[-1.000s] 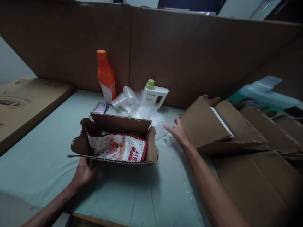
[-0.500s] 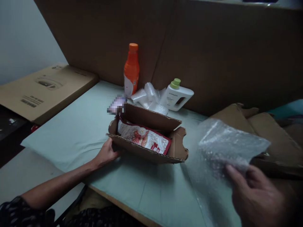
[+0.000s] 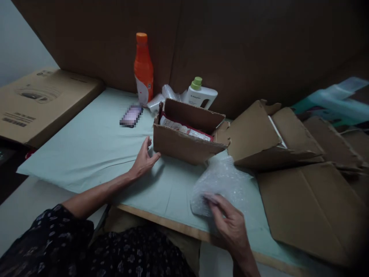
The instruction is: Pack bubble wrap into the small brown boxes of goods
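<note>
A pale green surface (image 3: pixel 86 154) sits before tall brown card walls (image 3: pixel 245 50). The box (image 3: pixel 184 145), a red pack (image 3: pixel 186 130) inside, stands on it. The left hand (image 3: pixel 142 161) lies flat by the box's near corner, grip apart. The right hand (image 3: pixel 230 227) has its grip pinched on the bubble wrap (image 3: pixel 225 179), just in front of the box. Best to steady the box and keep the wrap flat.

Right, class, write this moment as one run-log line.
left hand: open, by cardboard box corner, contact unclear | right hand: gripping bubble wrap | box: open, red packet inside
</note>
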### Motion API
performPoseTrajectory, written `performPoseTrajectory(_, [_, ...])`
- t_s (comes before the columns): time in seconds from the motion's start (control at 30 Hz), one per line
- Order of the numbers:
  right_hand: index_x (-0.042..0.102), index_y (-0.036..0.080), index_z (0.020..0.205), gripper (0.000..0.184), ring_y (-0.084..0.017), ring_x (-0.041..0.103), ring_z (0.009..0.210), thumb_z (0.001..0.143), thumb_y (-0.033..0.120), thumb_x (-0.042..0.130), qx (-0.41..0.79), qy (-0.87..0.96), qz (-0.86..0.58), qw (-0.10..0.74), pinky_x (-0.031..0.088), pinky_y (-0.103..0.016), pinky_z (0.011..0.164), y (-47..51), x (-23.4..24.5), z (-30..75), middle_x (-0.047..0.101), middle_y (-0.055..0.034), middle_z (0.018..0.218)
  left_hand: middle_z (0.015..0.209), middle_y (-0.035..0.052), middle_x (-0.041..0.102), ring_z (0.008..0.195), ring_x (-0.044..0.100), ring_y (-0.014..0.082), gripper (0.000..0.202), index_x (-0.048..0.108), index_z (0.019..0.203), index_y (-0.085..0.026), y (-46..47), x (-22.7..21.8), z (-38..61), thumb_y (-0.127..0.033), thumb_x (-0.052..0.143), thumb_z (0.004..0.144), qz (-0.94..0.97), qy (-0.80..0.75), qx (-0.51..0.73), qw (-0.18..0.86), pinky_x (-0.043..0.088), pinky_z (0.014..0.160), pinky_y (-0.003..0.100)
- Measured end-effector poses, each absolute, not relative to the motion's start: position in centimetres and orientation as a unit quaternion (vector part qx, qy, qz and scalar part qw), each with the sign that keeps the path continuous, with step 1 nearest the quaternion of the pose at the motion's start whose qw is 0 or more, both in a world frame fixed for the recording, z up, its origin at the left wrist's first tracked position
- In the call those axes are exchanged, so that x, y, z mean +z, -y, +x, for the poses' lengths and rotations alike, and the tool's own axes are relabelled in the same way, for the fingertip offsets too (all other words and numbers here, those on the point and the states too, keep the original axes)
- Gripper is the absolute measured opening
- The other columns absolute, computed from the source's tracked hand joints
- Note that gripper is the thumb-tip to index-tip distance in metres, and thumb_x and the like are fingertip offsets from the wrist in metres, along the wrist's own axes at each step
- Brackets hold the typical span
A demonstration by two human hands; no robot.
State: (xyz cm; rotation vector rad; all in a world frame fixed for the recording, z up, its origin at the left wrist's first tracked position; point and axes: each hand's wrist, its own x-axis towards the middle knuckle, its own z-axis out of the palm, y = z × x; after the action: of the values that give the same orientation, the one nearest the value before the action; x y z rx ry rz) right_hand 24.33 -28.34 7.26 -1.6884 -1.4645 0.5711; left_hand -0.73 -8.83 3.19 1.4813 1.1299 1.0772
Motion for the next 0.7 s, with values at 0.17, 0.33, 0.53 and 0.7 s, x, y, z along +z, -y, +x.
performPoseTrajectory(0.17, [0.069, 0.025, 0.126, 0.037, -0.029, 0.069, 0.104, 0.093, 0.018, 0.054, 0.264, 0.786, -0.517, 0.214, 0.056, -0.047, 0.092, 25.6, 7.8, 17.1, 0.075, -0.0090, 0.115, 0.145, 0.0251, 0.052, 0.122, 0.063, 0.0343, 0.095, 0.028, 0.156, -0.013, 15.8, 3.2, -4.4, -0.063, 0.065, 0.083, 0.525, -0.459, 0.400, 0.595, 0.054, 0.099, 0.052])
performPoseTrajectory(0.33, [0.062, 0.024, 0.136, 0.050, -0.029, 0.058, 0.128, 0.092, 0.048, 0.068, 0.294, 0.809, -0.444, 0.250, 0.047, -0.049, 0.108, 24.5, 8.5, 15.9, 0.063, -0.0102, 0.141, 0.134, 0.0198, 0.063, 0.123, 0.062, 0.0337, 0.098, 0.033, 0.155, -0.014, 18.0, 2.8, -5.5, -0.059, 0.072, 0.078, 0.589, -0.501, 0.327, 0.543, 0.051, 0.104, 0.049])
performPoseTrajectory(0.53, [0.072, 0.022, 0.113, 0.029, -0.027, 0.064, 0.115, 0.099, 0.041, 0.054, 0.080, 0.624, -0.690, 0.359, 0.051, -0.044, 0.099, 26.3, 5.3, 25.6, 0.071, -0.0113, 0.122, 0.112, 0.0087, 0.072, 0.097, 0.066, 0.0250, 0.067, 0.050, 0.145, -0.015, 15.3, 2.7, -6.9, -0.040, 0.059, 0.084, 0.679, -0.526, 0.264, 0.438, 0.054, 0.089, 0.039])
performPoseTrajectory(0.7, [0.072, 0.019, 0.118, 0.041, -0.035, 0.059, 0.117, 0.091, 0.045, 0.055, -0.027, 0.581, -0.791, 0.189, 0.049, -0.054, 0.094, 26.1, 1.2, 32.6, 0.066, -0.0170, 0.130, 0.092, 0.0029, 0.070, 0.082, 0.063, 0.0195, 0.067, 0.052, 0.143, -0.014, 13.5, 2.1, -7.5, -0.038, 0.060, 0.081, 0.698, -0.526, 0.231, 0.427, 0.052, 0.080, 0.033])
